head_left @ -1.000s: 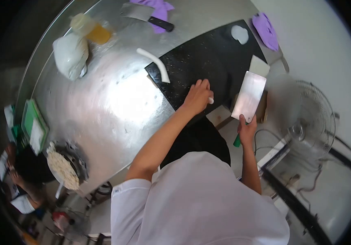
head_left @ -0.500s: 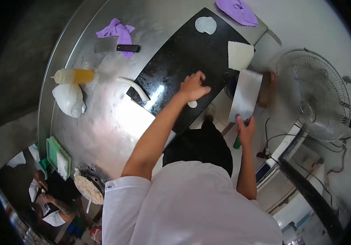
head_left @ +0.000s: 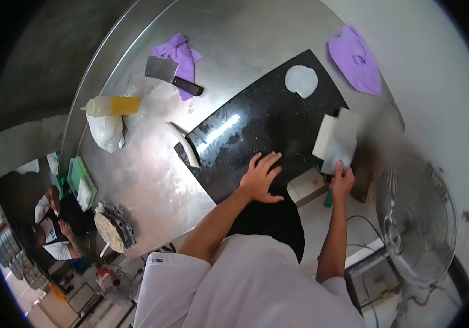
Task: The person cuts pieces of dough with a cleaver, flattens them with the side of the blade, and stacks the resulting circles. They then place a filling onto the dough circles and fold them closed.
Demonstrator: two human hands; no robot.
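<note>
My left hand (head_left: 261, 177) lies with fingers spread at the near edge of a black board (head_left: 256, 126). Anything beneath its palm is hidden. My right hand (head_left: 342, 183) grips a broad cleaver (head_left: 344, 143) by its green handle, partly seen below the fist. The blade is up against a white folded cloth or pad (head_left: 325, 135) at the board's right edge and covers part of it. A flat round of white dough (head_left: 301, 81) sits at the board's far end. Across the left edge lies a curved dough rope (head_left: 184, 145).
On the steel table (head_left: 136, 180) are a second cleaver (head_left: 161, 69) on a purple cloth (head_left: 180, 53), a squeeze bottle of yellow liquid (head_left: 114, 105) and a white bag (head_left: 106, 133). Another purple cloth (head_left: 357, 60) lies far right. A fan (head_left: 417, 224) stands right. Another person (head_left: 59, 224) is at lower left.
My left hand has flattened and spread; the small dough piece beside it no longer shows. The cleaver has come against the white pad. The whole view has shifted.
</note>
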